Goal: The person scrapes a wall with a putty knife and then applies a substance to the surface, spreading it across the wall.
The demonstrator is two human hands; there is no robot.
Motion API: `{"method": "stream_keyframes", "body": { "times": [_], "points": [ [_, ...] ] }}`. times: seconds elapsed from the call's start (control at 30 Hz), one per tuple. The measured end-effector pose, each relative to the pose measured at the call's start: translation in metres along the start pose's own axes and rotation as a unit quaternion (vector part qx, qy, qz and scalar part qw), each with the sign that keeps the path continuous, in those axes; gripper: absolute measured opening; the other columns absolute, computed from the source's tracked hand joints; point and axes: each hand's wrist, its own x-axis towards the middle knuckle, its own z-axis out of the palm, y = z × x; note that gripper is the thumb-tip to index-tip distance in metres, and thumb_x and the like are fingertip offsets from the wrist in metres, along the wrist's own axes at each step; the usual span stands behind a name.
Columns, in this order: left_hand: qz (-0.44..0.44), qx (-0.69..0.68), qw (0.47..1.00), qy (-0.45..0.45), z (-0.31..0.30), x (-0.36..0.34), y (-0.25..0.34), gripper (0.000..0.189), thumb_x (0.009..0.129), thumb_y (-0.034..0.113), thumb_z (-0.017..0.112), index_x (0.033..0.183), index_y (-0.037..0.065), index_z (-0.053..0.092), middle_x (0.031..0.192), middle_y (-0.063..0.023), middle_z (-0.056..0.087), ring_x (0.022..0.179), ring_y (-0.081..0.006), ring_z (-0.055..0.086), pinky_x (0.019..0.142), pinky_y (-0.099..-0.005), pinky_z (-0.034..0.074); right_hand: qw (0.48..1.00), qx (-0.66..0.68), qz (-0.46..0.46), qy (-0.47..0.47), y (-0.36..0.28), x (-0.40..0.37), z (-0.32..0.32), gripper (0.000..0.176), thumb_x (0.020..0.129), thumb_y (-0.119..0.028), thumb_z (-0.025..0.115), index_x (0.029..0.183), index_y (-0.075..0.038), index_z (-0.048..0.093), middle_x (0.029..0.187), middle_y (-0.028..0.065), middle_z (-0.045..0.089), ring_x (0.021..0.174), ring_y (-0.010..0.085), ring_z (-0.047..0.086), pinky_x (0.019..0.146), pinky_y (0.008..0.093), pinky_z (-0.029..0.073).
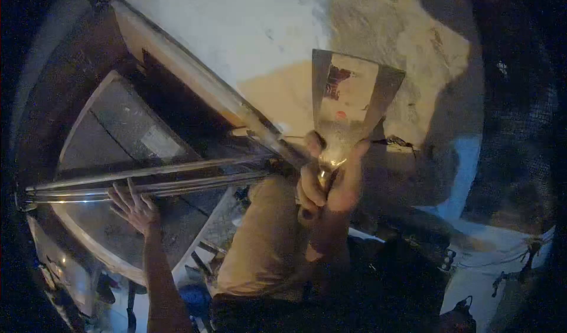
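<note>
My right hand (336, 185) is wrapped round the handle of a putty knife (354, 91), in the middle of the view. Its wide blade flares upward and carries a dark red printed mark, with a shiny part close to my fingers. On the left, my left hand (139, 209) has its fingers spread, with the tips at several long metal rails (177, 188). Those rails run from the far left edge toward my raised knee.
Beneath the rails is a brown, round-edged panel (118, 132) with a pale label. A long wooden-looking beam (195, 73) slants down from the upper left. Behind the blade is a patchy white and tan surface (266, 26). My trousered leg (260, 238) is bent below.
</note>
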Motion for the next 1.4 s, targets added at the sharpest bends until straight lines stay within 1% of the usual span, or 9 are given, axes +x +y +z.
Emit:
{"method": "stream_keyframes", "body": {
  "times": [0.4,0.47,0.57,0.7,0.8,0.93,1.23,1.33,1.4],
  "points": [
    [0.002,-0.009,1.000,0.017,0.007,-0.004,-0.003,0.057,0.099,0.050,0.015,0.146,0.026,0.035,0.156,-0.0093,0.021,0.144,-0.0352,0.014,0.113,-0.0598,0.008,0.987,0.090,0.054,-0.124,0.019,-0.003,-0.030,0.075,0.084,-0.080,0.027,0.075,-0.008,0.047,0.056,0.0003,0.041,0.030,0.0108,0.029,0.025,0.0258,0.025],
    [0.004,-0.020,0.999,0.031,0.002,0.000,0.001,0.055,0.099,0.049,0.016,0.146,0.026,0.035,0.156,-0.0094,0.021,0.144,-0.0351,0.014,0.114,-0.0593,0.008,0.993,0.071,0.088,-0.024,0.009,-0.009,-0.018,0.074,0.081,-0.083,0.027,0.066,-0.012,0.043,0.046,-0.0007,0.034,0.028,0.0117,0.027,0.026,0.0258,0.024],
    [0.002,-0.008,1.000,0.013,0.003,-0.001,0.000,0.055,0.099,0.049,0.017,0.146,0.025,0.035,0.155,-0.0097,0.022,0.144,-0.0355,0.014,0.114,-0.0588,0.008,0.987,-0.128,0.098,0.022,0.000,-0.005,0.005,0.075,0.080,-0.084,0.027,0.069,-0.012,0.044,0.042,0.0003,0.030,0.027,0.0157,0.028,0.027,0.0283,0.023],
    [0.005,-0.019,0.999,0.030,0.004,0.001,-0.002,0.055,0.099,0.048,0.017,0.146,0.027,0.035,0.156,-0.0092,0.021,0.144,-0.0354,0.014,0.114,-0.0585,0.007,0.996,0.022,0.083,0.030,0.005,-0.012,-0.010,0.072,0.083,-0.080,0.030,0.071,-0.011,0.044,0.044,0.0013,0.033,0.027,0.0147,0.027,0.026,0.0268,0.023],
    [-0.003,-0.010,1.000,0.024,0.008,-0.002,-0.001,0.055,0.099,0.048,0.016,0.146,0.028,0.035,0.156,-0.0088,0.020,0.144,-0.0350,0.013,0.114,-0.0584,0.007,0.993,-0.046,0.078,-0.070,0.002,-0.007,-0.017,0.072,0.081,-0.081,0.032,0.072,-0.011,0.044,0.044,0.0018,0.035,0.027,0.0149,0.027,0.026,0.0275,0.024],
    [-0.005,-0.007,1.000,0.005,0.002,-0.003,-0.001,0.054,0.099,0.047,0.017,0.146,0.027,0.035,0.156,-0.0087,0.020,0.144,-0.0350,0.013,0.114,-0.0585,0.007,0.993,-0.086,0.072,0.047,0.001,-0.002,0.014,0.074,0.078,-0.086,0.030,0.068,-0.013,0.040,0.042,0.0047,0.036,0.027,0.0152,0.027,0.027,0.0298,0.025],
    [0.009,-0.009,1.000,0.014,0.001,-0.001,0.001,0.055,0.099,0.046,0.016,0.147,0.026,0.032,0.156,-0.0092,0.019,0.145,-0.0351,0.012,0.115,-0.0581,0.005,0.993,-0.051,0.077,0.079,0.003,-0.005,0.014,0.074,0.081,-0.083,0.028,0.063,-0.012,0.041,0.042,-0.0011,0.028,0.028,0.0116,0.026,0.026,0.0243,0.024],
    [0.006,-0.011,0.999,0.033,0.009,0.003,0.000,0.056,0.099,0.048,0.014,0.148,0.026,0.031,0.157,-0.0092,0.018,0.145,-0.0355,0.011,0.115,-0.0581,0.005,0.993,0.049,0.099,-0.043,0.007,-0.010,-0.009,0.074,0.081,-0.083,0.028,0.062,-0.012,0.040,0.042,-0.0008,0.030,0.028,0.0107,0.026,0.027,0.0240,0.023],
    [0.005,-0.014,1.000,0.028,0.007,-0.002,0.002,0.057,0.099,0.049,0.014,0.147,0.026,0.032,0.157,-0.0092,0.018,0.145,-0.0357,0.010,0.115,-0.0583,0.004,0.996,-0.076,0.040,0.036,0.002,-0.009,0.010,0.074,0.081,-0.083,0.027,0.062,-0.013,0.040,0.043,-0.0007,0.032,0.028,0.0110,0.025,0.027,0.0243,0.023]
  ]
}}
